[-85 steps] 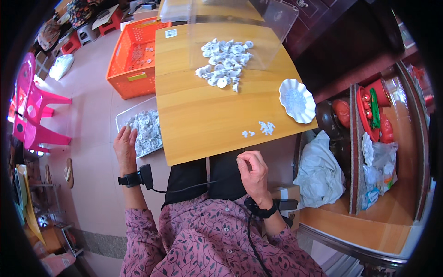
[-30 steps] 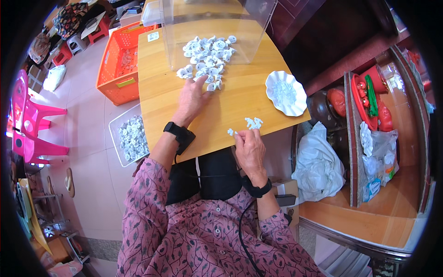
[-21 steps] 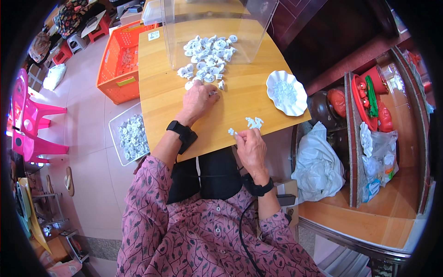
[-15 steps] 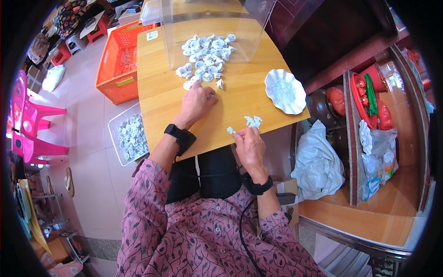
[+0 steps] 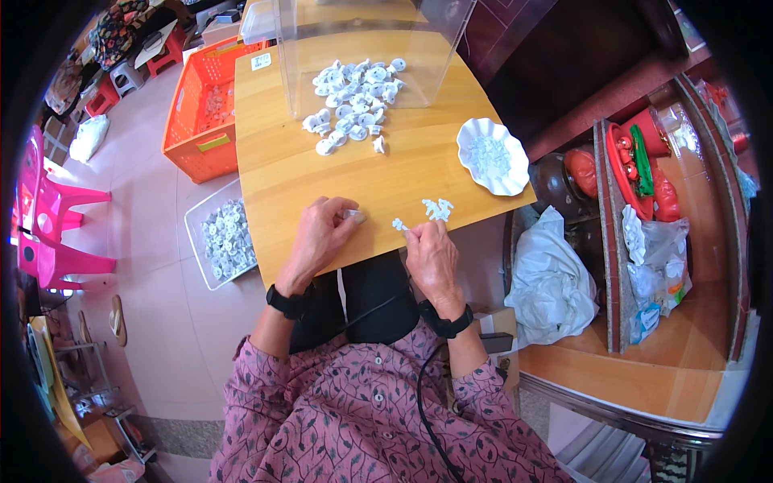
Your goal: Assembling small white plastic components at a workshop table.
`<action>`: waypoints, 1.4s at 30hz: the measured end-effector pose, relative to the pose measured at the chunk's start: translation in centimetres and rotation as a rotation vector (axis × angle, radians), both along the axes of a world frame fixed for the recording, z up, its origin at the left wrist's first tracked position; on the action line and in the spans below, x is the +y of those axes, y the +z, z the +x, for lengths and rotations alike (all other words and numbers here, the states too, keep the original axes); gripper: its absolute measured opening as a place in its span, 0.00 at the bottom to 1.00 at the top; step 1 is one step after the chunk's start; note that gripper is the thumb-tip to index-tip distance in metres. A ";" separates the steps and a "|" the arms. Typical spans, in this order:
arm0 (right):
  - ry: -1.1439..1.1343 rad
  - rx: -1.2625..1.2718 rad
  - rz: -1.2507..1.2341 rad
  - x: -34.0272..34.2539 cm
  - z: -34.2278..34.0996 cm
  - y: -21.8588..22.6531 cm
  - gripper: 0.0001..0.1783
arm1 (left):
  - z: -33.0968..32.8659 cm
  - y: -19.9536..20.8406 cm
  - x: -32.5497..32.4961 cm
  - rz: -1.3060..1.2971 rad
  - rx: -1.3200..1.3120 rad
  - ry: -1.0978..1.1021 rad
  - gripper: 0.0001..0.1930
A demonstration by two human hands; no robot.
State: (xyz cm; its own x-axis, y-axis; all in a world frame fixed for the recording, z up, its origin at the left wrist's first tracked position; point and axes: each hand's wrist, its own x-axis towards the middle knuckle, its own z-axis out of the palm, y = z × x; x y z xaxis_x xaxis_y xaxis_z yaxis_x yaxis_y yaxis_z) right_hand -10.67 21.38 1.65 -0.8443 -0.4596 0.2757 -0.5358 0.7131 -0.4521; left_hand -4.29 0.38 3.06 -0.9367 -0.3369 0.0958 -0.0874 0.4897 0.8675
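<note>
My left hand (image 5: 324, 233) is closed near the table's front edge, its fingers around a small white plastic part (image 5: 352, 214) that shows only partly. To its right, my right hand (image 5: 432, 256) pinches a small pale plastic piece (image 5: 398, 224) between thumb and fingertip. Several similar pale pieces (image 5: 437, 210) lie in a small cluster just beyond the right fingertips. Farther off, a heap of round white plastic parts (image 5: 352, 98) spreads from inside a clear bin lying on its side. One single white part (image 5: 378, 145) stands apart at the heap's near right.
A scalloped white dish (image 5: 473, 179) of clear pieces sits at the table's right. The clear bin (image 5: 419, 80) stands at the far side. Left of the table are an orange crate (image 5: 193, 149) and a tub (image 5: 211, 278) of white parts. Shelves (image 5: 612, 258) stand at right.
My left hand has drawn back from the heap toward the near table edge, with a small white part in its fingers. My right hand has stayed nearly in place.
</note>
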 end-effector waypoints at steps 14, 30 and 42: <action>0.061 0.075 -0.217 -0.2 0.6 -1.1 0.08 | 2.4 -1.6 1.2 0.139 0.065 0.131 0.12; 0.054 -0.593 -0.754 -1.4 3.0 1.8 0.07 | 3.7 -3.1 2.7 0.767 0.164 -0.104 0.14; 0.118 -0.487 -0.576 -2.6 3.8 3.3 0.07 | 3.6 -2.6 3.2 0.657 0.113 -0.099 0.07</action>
